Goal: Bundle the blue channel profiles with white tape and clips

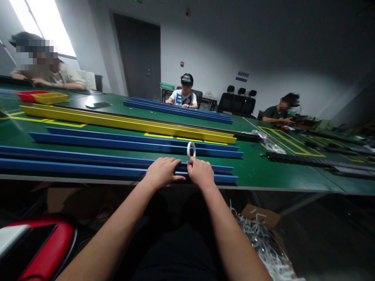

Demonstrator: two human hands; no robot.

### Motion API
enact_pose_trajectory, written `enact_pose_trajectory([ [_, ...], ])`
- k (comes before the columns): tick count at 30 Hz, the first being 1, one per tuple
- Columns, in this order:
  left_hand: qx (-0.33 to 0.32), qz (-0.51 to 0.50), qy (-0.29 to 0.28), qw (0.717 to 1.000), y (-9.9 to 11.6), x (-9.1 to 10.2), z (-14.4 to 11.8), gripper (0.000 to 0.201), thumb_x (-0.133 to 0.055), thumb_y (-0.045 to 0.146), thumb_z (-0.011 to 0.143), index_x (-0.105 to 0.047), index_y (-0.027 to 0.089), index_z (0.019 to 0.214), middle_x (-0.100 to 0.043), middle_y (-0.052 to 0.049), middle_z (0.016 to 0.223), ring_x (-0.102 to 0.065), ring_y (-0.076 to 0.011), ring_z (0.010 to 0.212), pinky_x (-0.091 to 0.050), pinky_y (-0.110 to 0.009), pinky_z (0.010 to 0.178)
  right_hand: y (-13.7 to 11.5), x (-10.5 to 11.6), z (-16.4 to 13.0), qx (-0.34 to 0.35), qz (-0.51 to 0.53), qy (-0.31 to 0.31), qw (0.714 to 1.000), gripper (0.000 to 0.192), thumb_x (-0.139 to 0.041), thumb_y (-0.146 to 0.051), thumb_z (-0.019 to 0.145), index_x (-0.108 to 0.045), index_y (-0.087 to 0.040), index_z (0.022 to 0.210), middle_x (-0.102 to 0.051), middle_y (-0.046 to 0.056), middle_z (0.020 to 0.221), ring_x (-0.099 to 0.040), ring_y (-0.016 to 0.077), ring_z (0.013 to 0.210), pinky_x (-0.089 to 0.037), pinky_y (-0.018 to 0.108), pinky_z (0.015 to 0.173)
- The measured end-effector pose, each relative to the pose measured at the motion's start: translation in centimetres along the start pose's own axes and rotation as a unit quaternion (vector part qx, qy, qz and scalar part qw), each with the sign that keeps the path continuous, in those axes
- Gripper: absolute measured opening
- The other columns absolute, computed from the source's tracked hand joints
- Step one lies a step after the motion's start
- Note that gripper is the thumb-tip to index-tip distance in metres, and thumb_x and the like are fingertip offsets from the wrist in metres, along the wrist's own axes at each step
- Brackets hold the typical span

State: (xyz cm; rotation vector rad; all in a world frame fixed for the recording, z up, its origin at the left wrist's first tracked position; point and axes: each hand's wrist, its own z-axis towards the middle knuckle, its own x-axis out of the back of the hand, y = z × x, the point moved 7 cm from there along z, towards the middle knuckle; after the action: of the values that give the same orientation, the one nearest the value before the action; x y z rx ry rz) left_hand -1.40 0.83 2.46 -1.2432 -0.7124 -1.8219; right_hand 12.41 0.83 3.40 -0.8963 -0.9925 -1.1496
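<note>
My left hand [164, 171] lies across the nearest long blue channel [111, 167], near its right part. Its fingers are stretched out, with the thumb apart from them. Beside it, my right hand [201, 171] is closed on a narrow white roll of tape [191, 149], which stands up above the fingers like a ring. That hand is over the same blue channel, close to its right end. Any strip of tape between the two hands is too small to make out. Just beyond lies another blue channel [137, 146], parallel to the first.
Farther back on the green table [252, 171] are a yellow channel [129, 124] and more blue channels [175, 110]. Red [25, 96] and yellow trays [49, 97] stand at left. Black strips [307, 160] lie at right. A box of white scraps [263, 242] is below. Three people sit around.
</note>
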Motion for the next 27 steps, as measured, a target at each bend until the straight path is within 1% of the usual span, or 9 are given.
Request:
enact_pose_trajectory([
  [5, -0.003, 0.014, -0.007, 1.000, 0.2, -0.1, 0.4, 0.067, -0.054, 0.075, 0.073, -0.059, 0.024, 0.116, -0.067, -0.010, 0.100, -0.062, -0.0282, 0.098, -0.042, -0.038, 0.084, 0.1, 0.0, 0.2, 0.002, 0.003, -0.010, 1.000, 0.040, -0.029, -0.047, 0.098, -0.061, -0.024, 0.105, -0.071, 0.006, 0.093, -0.063, 0.0219, 0.089, -0.038, 0.033, 0.080],
  [8, -0.012, 0.017, -0.011, 1.000, 0.3, 0.0, 0.5, 0.067, -0.052, 0.074, 0.074, -0.059, 0.023, 0.116, -0.067, -0.009, 0.100, -0.061, -0.0277, 0.096, -0.042, -0.038, 0.083, 0.3, 0.0, 0.5, 0.003, 0.004, -0.024, 1.000, 0.041, -0.029, -0.046, 0.098, -0.062, -0.024, 0.105, -0.071, 0.007, 0.092, -0.064, 0.0218, 0.088, -0.038, 0.033, 0.081],
  [18, 0.005, -0.001, -0.032, 0.999, 0.3, 0.0, 0.8, 0.065, -0.056, 0.073, 0.073, -0.060, 0.023, 0.114, -0.067, -0.010, 0.101, -0.060, -0.0286, 0.098, -0.042, -0.039, 0.086, 0.5, 0.3, 0.7, 0.002, 0.013, -0.041, 0.999, 0.037, -0.035, -0.044, 0.096, -0.064, -0.023, 0.106, -0.072, 0.007, 0.094, -0.064, 0.0219, 0.090, -0.039, 0.032, 0.082],
  [24, 0.000, 0.004, -0.028, 1.000, 0.0, 0.1, 0.6, 0.067, -0.052, 0.076, 0.073, -0.060, 0.023, 0.114, -0.067, -0.010, 0.099, -0.061, -0.0286, 0.095, -0.042, -0.039, 0.084, 0.3, -0.2, 0.9, 0.001, 0.019, -0.029, 0.999, 0.036, -0.035, -0.043, 0.096, -0.065, -0.024, 0.104, -0.072, 0.008, 0.092, -0.064, 0.0214, 0.087, -0.038, 0.031, 0.081],
  [27, -0.006, 0.003, -0.023, 1.000, 0.8, 0.1, 1.0, 0.069, -0.048, 0.078, 0.073, -0.060, 0.022, 0.112, -0.066, -0.011, 0.097, -0.061, -0.0283, 0.094, -0.042, -0.039, 0.084, 1.2, -0.3, 0.8, 0.002, 0.011, -0.012, 1.000, 0.037, -0.035, -0.044, 0.095, -0.065, -0.025, 0.103, -0.071, 0.008, 0.089, -0.064, 0.0217, 0.083, -0.038, 0.031, 0.079],
])
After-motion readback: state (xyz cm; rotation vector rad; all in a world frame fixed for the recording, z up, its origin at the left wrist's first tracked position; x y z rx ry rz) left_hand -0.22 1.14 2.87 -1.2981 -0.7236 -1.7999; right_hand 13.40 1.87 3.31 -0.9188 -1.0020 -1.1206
